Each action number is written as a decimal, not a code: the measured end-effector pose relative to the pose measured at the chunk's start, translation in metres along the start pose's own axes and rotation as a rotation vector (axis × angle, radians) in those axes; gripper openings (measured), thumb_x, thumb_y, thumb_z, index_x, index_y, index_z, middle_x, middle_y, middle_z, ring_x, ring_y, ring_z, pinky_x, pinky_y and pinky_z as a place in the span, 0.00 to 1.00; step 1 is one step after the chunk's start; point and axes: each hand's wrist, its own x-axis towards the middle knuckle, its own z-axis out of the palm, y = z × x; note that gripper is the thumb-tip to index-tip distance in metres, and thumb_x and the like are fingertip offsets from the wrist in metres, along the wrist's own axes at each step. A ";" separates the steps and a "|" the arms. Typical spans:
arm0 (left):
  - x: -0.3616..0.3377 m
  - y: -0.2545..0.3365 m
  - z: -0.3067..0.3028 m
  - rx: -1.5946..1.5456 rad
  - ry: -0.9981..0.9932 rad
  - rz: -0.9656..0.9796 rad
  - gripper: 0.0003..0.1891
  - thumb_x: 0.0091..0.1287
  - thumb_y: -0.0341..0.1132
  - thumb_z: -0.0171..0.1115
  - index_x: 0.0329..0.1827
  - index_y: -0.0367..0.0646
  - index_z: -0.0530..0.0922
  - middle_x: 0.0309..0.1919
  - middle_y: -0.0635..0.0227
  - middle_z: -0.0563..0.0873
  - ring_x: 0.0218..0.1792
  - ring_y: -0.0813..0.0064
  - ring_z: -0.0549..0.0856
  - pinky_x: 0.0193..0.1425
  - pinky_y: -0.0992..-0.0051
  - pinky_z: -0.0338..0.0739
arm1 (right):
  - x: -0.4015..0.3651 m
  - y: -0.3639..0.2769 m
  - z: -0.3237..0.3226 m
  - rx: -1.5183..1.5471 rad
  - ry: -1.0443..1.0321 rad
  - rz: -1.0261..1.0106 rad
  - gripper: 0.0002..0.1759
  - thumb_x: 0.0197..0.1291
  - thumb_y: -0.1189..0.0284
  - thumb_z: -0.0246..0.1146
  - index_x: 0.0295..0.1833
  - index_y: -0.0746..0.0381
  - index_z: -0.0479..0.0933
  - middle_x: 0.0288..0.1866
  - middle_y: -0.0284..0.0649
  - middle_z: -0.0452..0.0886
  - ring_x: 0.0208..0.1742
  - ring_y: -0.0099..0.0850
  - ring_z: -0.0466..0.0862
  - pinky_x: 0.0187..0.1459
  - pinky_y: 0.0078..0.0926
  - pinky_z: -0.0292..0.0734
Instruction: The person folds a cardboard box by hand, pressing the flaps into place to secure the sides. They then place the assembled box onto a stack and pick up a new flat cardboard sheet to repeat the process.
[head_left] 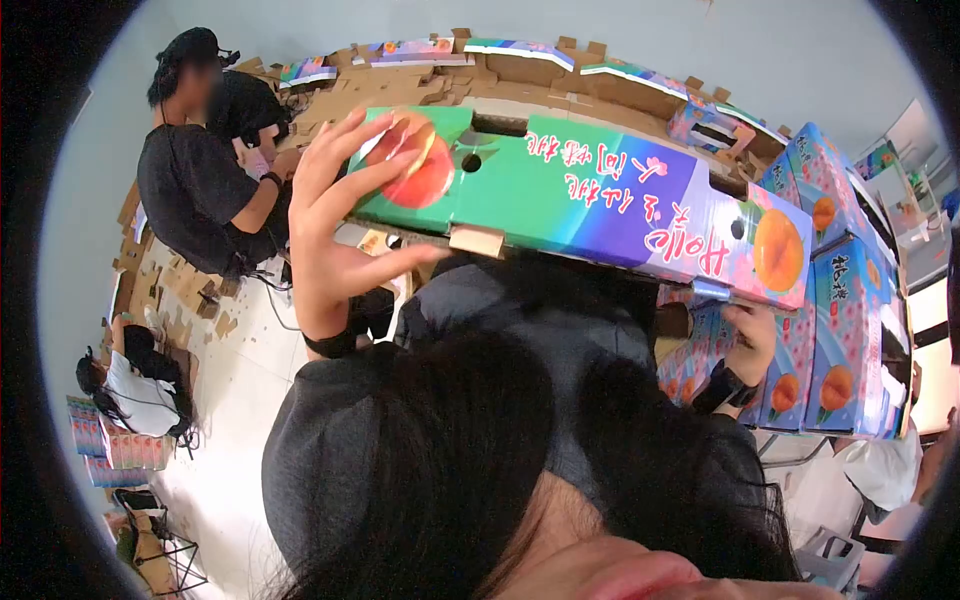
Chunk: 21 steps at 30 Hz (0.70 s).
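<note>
A peach carton point(590, 190), printed in green, blue and pink with fruit pictures, is held tilted in front of my chest, its lettering upside down in this view. My left hand point(340, 215) grips its left end, fingers spread over the green printed face and thumb along the lower edge, beside a small bare cardboard tab. At the lower right corner, my right hand point(750, 345) holds the carton from below, its fingers partly hidden. Dark cut-outs and round holes show along the carton's face.
Stacked blue and pink peach cartons point(840, 330) stand close on my right. Flattened cardboard point(400, 90) and part-folded cartons lie along the far wall. A person in black point(200, 190) sits at the left; another in white point(145, 390) is farther down. Cardboard scraps litter the floor.
</note>
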 end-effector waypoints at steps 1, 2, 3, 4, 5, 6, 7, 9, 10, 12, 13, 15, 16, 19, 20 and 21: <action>0.006 0.006 -0.003 -0.009 -0.065 0.002 0.44 0.32 0.59 0.81 0.57 0.47 0.83 0.67 0.54 0.74 0.70 0.48 0.70 0.73 0.48 0.59 | 0.002 0.009 -0.009 -0.175 0.018 -0.074 0.27 0.43 0.78 0.75 0.53 0.68 0.80 0.54 0.39 0.83 0.55 0.29 0.81 0.57 0.31 0.75; 0.011 0.013 -0.008 -0.017 -0.128 0.004 0.45 0.33 0.60 0.80 0.57 0.46 0.82 0.68 0.52 0.74 0.71 0.47 0.69 0.74 0.48 0.57 | -0.001 0.009 -0.009 -0.253 0.044 -0.150 0.28 0.42 0.77 0.76 0.54 0.68 0.80 0.54 0.39 0.83 0.55 0.29 0.81 0.58 0.32 0.75; 0.017 0.020 -0.013 -0.024 -0.189 0.006 0.46 0.33 0.61 0.80 0.58 0.44 0.82 0.68 0.51 0.73 0.71 0.45 0.68 0.75 0.48 0.55 | -0.005 0.010 -0.008 -0.333 0.076 -0.224 0.30 0.42 0.76 0.77 0.55 0.68 0.79 0.54 0.40 0.83 0.56 0.29 0.81 0.59 0.32 0.75; 0.024 0.026 -0.018 -0.006 -0.275 0.026 0.52 0.31 0.61 0.80 0.64 0.45 0.77 0.69 0.51 0.72 0.71 0.46 0.69 0.75 0.48 0.53 | -0.008 0.009 -0.010 -0.372 0.112 -0.288 0.31 0.42 0.76 0.77 0.56 0.68 0.79 0.54 0.40 0.82 0.56 0.29 0.81 0.59 0.32 0.75; 0.029 0.032 -0.020 -0.008 -0.309 0.012 0.53 0.31 0.60 0.80 0.65 0.46 0.76 0.69 0.52 0.72 0.71 0.48 0.69 0.75 0.47 0.54 | -0.013 0.011 -0.008 -0.384 0.135 -0.313 0.31 0.42 0.75 0.77 0.56 0.67 0.79 0.55 0.40 0.82 0.56 0.30 0.80 0.60 0.32 0.74; 0.033 0.037 -0.021 -0.011 -0.341 0.000 0.54 0.31 0.60 0.80 0.67 0.47 0.75 0.69 0.54 0.72 0.71 0.50 0.69 0.74 0.46 0.55 | -0.016 0.011 -0.008 -0.383 0.151 -0.332 0.31 0.42 0.75 0.77 0.57 0.66 0.78 0.55 0.40 0.82 0.57 0.30 0.80 0.60 0.32 0.74; 0.036 0.039 -0.020 -0.016 -0.374 -0.010 0.54 0.32 0.60 0.80 0.68 0.48 0.73 0.68 0.55 0.73 0.70 0.52 0.70 0.73 0.46 0.57 | -0.021 0.014 -0.009 -0.372 0.167 -0.333 0.32 0.43 0.74 0.77 0.57 0.66 0.78 0.56 0.40 0.82 0.57 0.30 0.80 0.61 0.32 0.73; 0.040 0.038 -0.018 -0.011 -0.393 -0.008 0.57 0.32 0.58 0.80 0.71 0.44 0.69 0.63 0.56 0.76 0.64 0.52 0.74 0.69 0.52 0.64 | -0.025 0.018 -0.012 -0.346 0.170 -0.304 0.32 0.43 0.73 0.77 0.58 0.65 0.78 0.56 0.39 0.81 0.58 0.31 0.79 0.62 0.32 0.73; 0.042 0.038 -0.019 -0.004 -0.412 -0.002 0.57 0.32 0.58 0.80 0.71 0.43 0.69 0.62 0.56 0.77 0.62 0.52 0.75 0.67 0.54 0.65 | -0.024 0.024 -0.014 -0.341 0.166 -0.288 0.33 0.44 0.73 0.77 0.59 0.64 0.77 0.57 0.39 0.81 0.58 0.31 0.79 0.62 0.32 0.72; 0.045 0.036 -0.016 -0.007 -0.400 0.016 0.55 0.34 0.56 0.80 0.70 0.42 0.69 0.57 0.57 0.80 0.57 0.53 0.78 0.63 0.58 0.68 | -0.020 0.031 -0.018 -0.338 0.151 -0.253 0.33 0.44 0.71 0.77 0.59 0.63 0.77 0.58 0.39 0.81 0.59 0.32 0.79 0.63 0.33 0.72; 0.046 0.033 -0.014 -0.019 -0.418 0.002 0.56 0.33 0.55 0.81 0.70 0.41 0.69 0.56 0.56 0.80 0.57 0.52 0.78 0.64 0.59 0.68 | -0.015 0.035 -0.020 -0.340 0.138 -0.229 0.33 0.44 0.71 0.78 0.60 0.63 0.77 0.58 0.39 0.80 0.60 0.32 0.79 0.64 0.33 0.71; 0.045 0.026 -0.014 -0.047 -0.453 -0.026 0.58 0.32 0.53 0.82 0.71 0.39 0.69 0.55 0.54 0.80 0.56 0.51 0.78 0.65 0.60 0.66 | 0.004 0.045 -0.024 -0.370 0.089 -0.180 0.34 0.45 0.70 0.78 0.61 0.62 0.76 0.59 0.39 0.80 0.60 0.33 0.78 0.65 0.33 0.70; 0.044 0.025 -0.014 -0.061 -0.452 -0.043 0.57 0.32 0.52 0.82 0.71 0.39 0.69 0.56 0.53 0.79 0.57 0.51 0.77 0.66 0.60 0.65 | 0.010 0.051 -0.026 -0.415 0.055 -0.162 0.34 0.45 0.69 0.78 0.61 0.61 0.76 0.59 0.39 0.80 0.61 0.33 0.78 0.65 0.33 0.70; 0.042 0.020 -0.014 -0.076 -0.402 -0.053 0.54 0.34 0.53 0.81 0.70 0.40 0.71 0.59 0.52 0.79 0.61 0.51 0.77 0.69 0.56 0.63 | 0.029 0.061 -0.029 -0.656 -0.097 -0.233 0.37 0.44 0.68 0.79 0.63 0.60 0.76 0.60 0.39 0.80 0.61 0.34 0.78 0.66 0.34 0.70; 0.040 0.017 -0.013 -0.056 -0.357 -0.033 0.53 0.35 0.54 0.81 0.69 0.42 0.72 0.61 0.54 0.79 0.63 0.52 0.76 0.70 0.54 0.62 | 0.034 0.047 -0.019 -0.753 -0.145 -0.292 0.40 0.42 0.67 0.80 0.64 0.59 0.75 0.60 0.39 0.80 0.61 0.35 0.79 0.66 0.35 0.70; 0.037 0.013 -0.011 -0.035 -0.312 -0.011 0.52 0.36 0.54 0.80 0.69 0.44 0.73 0.62 0.55 0.79 0.65 0.53 0.76 0.71 0.51 0.61 | 0.033 0.035 -0.010 -0.919 -0.224 -0.374 0.40 0.42 0.67 0.80 0.64 0.59 0.75 0.60 0.39 0.80 0.61 0.35 0.79 0.66 0.35 0.70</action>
